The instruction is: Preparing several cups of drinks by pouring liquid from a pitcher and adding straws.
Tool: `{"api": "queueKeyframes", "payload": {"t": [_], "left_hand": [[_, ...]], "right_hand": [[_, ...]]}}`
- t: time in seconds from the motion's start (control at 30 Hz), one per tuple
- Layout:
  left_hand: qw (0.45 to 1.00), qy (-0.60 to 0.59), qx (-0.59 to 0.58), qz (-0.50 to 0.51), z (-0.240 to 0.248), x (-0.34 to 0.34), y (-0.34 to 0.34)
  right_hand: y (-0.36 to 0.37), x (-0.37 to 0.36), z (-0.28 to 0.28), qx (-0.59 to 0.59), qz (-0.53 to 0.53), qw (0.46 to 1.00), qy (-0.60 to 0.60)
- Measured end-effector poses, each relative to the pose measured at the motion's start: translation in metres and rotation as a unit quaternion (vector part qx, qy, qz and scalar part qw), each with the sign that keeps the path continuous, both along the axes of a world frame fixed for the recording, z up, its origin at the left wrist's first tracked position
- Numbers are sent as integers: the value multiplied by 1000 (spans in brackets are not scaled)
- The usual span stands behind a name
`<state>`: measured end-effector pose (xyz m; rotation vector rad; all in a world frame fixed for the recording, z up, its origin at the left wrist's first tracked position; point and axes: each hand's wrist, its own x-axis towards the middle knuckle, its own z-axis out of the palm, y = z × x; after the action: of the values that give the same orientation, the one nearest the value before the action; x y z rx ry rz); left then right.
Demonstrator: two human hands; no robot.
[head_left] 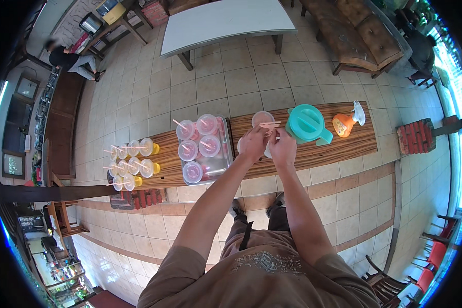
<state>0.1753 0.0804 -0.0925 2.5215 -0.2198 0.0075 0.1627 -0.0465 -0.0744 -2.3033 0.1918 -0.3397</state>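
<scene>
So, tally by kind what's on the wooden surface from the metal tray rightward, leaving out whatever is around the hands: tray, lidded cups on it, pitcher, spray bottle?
Metal tray: 1
Lidded cups on the tray: 5
Teal pitcher: 1
Orange spray bottle: 1
Total: 8

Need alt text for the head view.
A person's left hand and right hand hold what look like thin pale-pink straws over a long striped brown wooden table. At right stand a teal plastic pitcher and an orange spray bottle; at left, a silver metal tray with clear lidded plastic cups, then yellow-sided clear-lidded cups.
</scene>
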Motion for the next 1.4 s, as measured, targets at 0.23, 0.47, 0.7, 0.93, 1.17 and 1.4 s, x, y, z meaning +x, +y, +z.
{"api": "queueKeyframes", "payload": {"t": [0.23, 0.47, 0.7, 0.93, 1.17, 1.4], "left_hand": [[999, -13, -42, 3, 3, -10, 7], [972, -170, -149, 60, 92, -62, 24], [946, 91, -305, -55, 101, -173, 121], [864, 153, -479, 38, 91, -270, 177], [790, 157, -568, 170, 52, -296, 218], [808, 142, -541, 186, 30, -305, 251]], "right_hand": [[6, -17, 41, -59, 16, 998, -20], [-8, -94, 153, -17, 20, 983, -180], [3, -147, 130, 278, 64, 958, 28], [58, -167, 63, 308, 79, 940, 125], [131, -191, 80, 479, 92, 858, 164], [157, -192, 75, 418, 183, 873, 174]]}}
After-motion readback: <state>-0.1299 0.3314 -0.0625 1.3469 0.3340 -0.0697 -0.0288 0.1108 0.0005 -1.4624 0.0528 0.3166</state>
